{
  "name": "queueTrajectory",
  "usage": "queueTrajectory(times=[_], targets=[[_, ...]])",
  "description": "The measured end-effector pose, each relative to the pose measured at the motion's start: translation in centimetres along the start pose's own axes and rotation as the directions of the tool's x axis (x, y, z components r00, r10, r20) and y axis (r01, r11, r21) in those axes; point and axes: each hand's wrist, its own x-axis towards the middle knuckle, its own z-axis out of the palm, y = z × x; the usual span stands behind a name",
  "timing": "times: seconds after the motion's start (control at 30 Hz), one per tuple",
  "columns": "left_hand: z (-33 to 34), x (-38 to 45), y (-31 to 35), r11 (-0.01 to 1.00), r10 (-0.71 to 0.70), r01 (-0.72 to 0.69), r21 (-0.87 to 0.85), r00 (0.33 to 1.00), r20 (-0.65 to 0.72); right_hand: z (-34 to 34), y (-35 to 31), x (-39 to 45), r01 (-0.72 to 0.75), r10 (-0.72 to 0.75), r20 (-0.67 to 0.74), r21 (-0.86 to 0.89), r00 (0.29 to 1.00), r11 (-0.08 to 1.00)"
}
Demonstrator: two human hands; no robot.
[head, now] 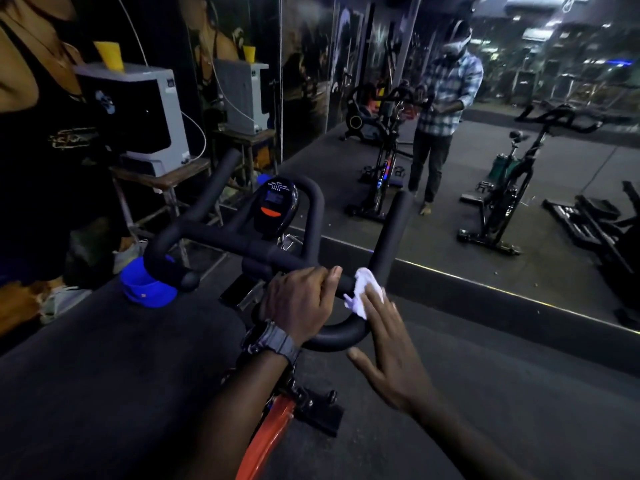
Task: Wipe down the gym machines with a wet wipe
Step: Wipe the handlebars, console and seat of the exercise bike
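A spin bike's black handlebar (221,237) fills the middle of the head view, with a small console (275,206) at its centre and an orange frame (266,441) below. My left hand (299,303), with a dark wristwatch, is closed around the bar's near right section. My right hand (388,348) lies flat with fingers stretched out, pressing a crumpled white wet wipe (365,291) against the bar's right bend. Part of the wipe is hidden under my fingers.
A large wall mirror (519,133) stands ahead, reflecting me, this bike and another bike. A blue cap-like object (147,285) hangs by the bar's left end. A wooden stool (162,178) carries a grey machine with a yellow cup at the left. Dark rubber floor lies all around.
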Motion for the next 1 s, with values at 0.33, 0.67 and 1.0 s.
queueTrajectory(times=[0.33, 0.67, 1.0], targets=[[-0.3, 0.0, 0.3, 1.0, -0.009, 0.009, 0.007, 1.0, 0.01, 3.7, -1.8, 5.5, -0.348, 0.566, -0.3, 0.547, 0.768, 0.762], [-0.4, -0.2, 0.2, 0.999, -0.026, 0.026, -0.022, 0.999, 0.029, 1.0, 0.2, 7.5, -0.409, 0.791, 0.165, 0.905, 0.59, 0.117], [-0.1, 0.3, -0.4, 0.975, -0.104, 0.123, -0.187, 0.989, 0.107, 7.5, -8.0, 0.3, -0.191, 0.689, 0.487, 0.865, 0.537, -0.463]])
